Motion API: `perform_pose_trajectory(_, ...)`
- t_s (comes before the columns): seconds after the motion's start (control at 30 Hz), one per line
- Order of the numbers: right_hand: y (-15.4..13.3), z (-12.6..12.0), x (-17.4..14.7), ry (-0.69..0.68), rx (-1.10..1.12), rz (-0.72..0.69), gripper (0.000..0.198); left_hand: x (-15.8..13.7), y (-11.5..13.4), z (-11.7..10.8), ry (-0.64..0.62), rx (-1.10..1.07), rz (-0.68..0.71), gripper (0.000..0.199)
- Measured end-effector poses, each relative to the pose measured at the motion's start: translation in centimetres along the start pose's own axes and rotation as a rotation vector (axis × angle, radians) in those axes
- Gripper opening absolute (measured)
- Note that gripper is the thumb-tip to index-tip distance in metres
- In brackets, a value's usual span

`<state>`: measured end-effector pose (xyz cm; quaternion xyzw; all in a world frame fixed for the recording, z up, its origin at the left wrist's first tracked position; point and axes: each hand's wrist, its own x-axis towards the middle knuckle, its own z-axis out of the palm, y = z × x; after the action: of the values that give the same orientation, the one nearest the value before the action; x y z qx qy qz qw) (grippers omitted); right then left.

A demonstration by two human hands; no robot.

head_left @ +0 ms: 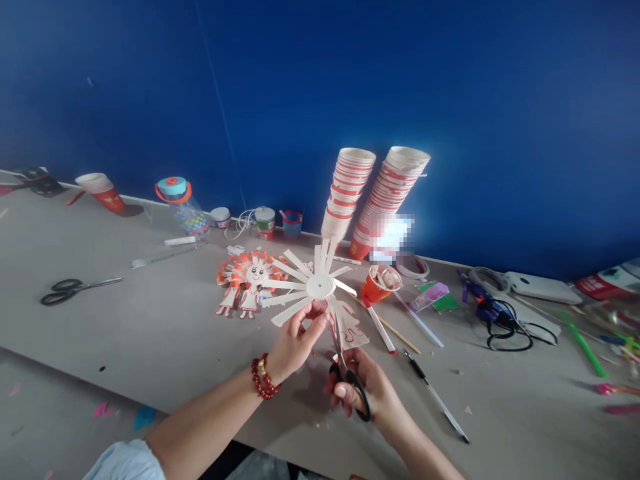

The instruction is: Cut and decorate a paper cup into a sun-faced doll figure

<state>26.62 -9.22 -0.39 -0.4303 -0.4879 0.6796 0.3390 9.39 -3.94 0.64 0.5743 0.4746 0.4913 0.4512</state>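
Note:
Between the fingers of my left hand (303, 333) is a paper cup cut into strips (320, 287), its white strips fanned out around a round base. A wider piece with red drawn outlines (347, 323) hangs off its lower right side. My right hand (363, 383) grips black-handled scissors (343, 357), whose blades point up at the drawn piece, close to my left fingertips. Whether the blades are cutting paper is hard to make out. Just left of the strips lie paper dolls (250, 283) with drawn faces, dresses and curled orange-and-white strips.
Two tall stacks of paper cups (345, 193) lean near the blue wall. An orange cup of scraps (381, 283), a red marker (380, 327) and a pen (435, 397) lie to the right. Other scissors (75, 290) and a bottle (183, 207) stay left. A glue gun (493, 310) rests far right.

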Motion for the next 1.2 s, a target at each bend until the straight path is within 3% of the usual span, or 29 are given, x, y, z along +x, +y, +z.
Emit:
perform_pose_trajectory(0.17,-0.2,-0.9,-0.3,0.005,-0.072,0.016,0.057,0.6,0.8,-0.3,-0.006,-0.012,0.077,0.020)
perform_pose_trajectory(0.37,-1.4,-1.2,-1.1,-0.009,-0.161,0.012,0.055,0.8,1.1,-0.4,-0.016,-0.003,0.011,0.021)
perform_pose_trajectory(0.53,-1.9,-1.5,-1.1,0.037,-0.221,0.012,0.053,1.0,1.5,-0.6,-0.010,0.040,0.045,0.017)
perform_pose_trajectory(0.9,0.2,-1.7,0.4,0.065,-0.164,-0.080,0.053,1.1,1.6,-0.5,-0.098,-0.018,-0.034,0.017)
perform_pose_trajectory(1.2,0.9,-1.9,0.8,0.099,-0.143,-0.075,0.052,1.1,1.4,-0.7,-0.106,0.001,-0.056,0.019)
